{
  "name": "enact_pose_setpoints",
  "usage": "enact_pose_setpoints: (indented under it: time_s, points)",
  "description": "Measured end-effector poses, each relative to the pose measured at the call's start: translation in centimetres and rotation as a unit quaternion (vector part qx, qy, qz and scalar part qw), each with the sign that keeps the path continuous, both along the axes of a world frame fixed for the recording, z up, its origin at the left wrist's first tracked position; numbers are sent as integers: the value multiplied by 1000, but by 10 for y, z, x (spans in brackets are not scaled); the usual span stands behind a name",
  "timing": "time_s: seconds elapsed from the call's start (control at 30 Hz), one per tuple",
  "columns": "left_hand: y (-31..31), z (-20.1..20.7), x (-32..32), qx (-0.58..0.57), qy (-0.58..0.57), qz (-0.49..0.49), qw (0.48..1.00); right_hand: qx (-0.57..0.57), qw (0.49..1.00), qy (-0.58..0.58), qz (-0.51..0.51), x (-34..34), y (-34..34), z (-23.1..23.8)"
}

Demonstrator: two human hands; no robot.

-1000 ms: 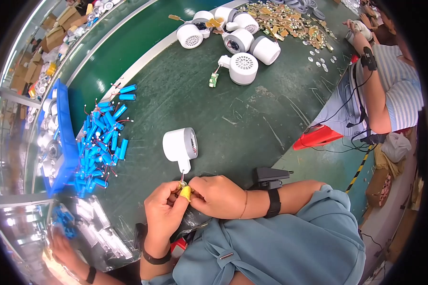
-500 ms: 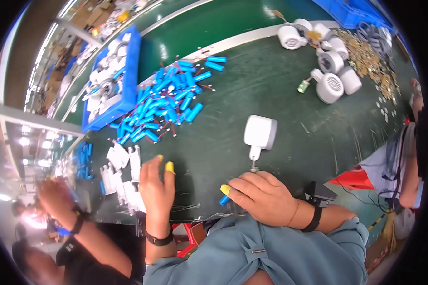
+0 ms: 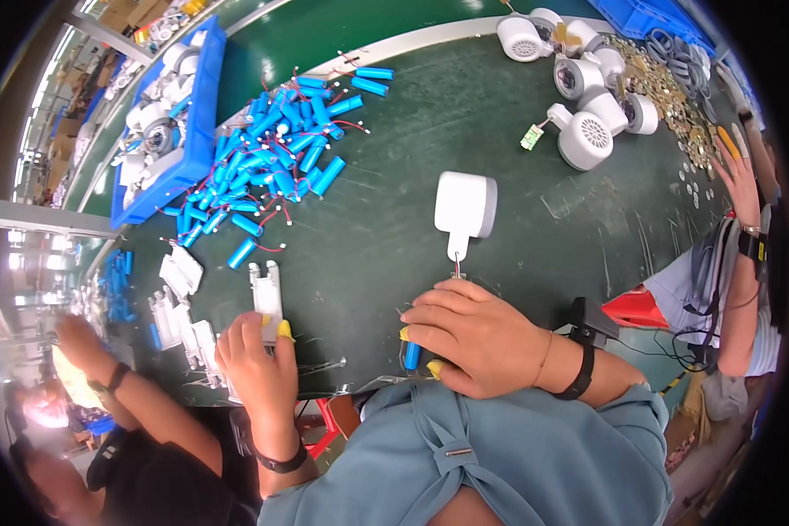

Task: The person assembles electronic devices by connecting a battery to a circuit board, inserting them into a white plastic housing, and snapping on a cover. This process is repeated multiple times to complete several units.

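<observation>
Yellow covers sit on some fingertips of both my hands. My left hand [image 3: 259, 364] has thumb and finger closed on the near end of a long white plastic shell [image 3: 267, 294]. Beside it lie several more white shells [image 3: 182, 272]. Palm down near the table's front edge, my right hand [image 3: 486, 346] is closed on a blue cylindrical battery [image 3: 411, 355], mostly hidden under the fingers. Just beyond those fingers rests a white fan head [image 3: 462, 206], its wires and a small part running down to my fingertips.
A heap of blue batteries [image 3: 276, 153] with red wires covers the left middle. A blue bin [image 3: 203, 114] of white parts stands behind it. Several white fan heads [image 3: 585, 140] and small metallic parts [image 3: 675, 110] lie at far right. Co-workers' hands [image 3: 83, 342] appear at both sides.
My left hand has come down onto the white shell, which now lies farther from the others. My right hand has shifted slightly, showing more of the blue battery. The whole view has swung a little.
</observation>
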State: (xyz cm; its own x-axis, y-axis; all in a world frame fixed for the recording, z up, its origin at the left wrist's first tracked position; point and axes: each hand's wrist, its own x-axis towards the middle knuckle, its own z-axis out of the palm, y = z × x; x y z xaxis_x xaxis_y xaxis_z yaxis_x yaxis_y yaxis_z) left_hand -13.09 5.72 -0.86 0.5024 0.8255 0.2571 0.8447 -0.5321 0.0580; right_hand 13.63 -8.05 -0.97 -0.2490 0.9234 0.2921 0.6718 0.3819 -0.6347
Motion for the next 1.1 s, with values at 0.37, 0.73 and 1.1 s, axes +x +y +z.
enact_pose_setpoints:
  time_s: [0.37,0.73,1.1]
  points:
    - [-39,4,27,-151,-137,-99,974,70,995,-57,-47,7,-10,-14]
    - [-40,8,42,-220,-234,-258,911,95,956,149,-235,11,-16,-5]
    - [-42,-9,55,-239,-230,-302,894,148,983,-25,-107,-19,0,-15]
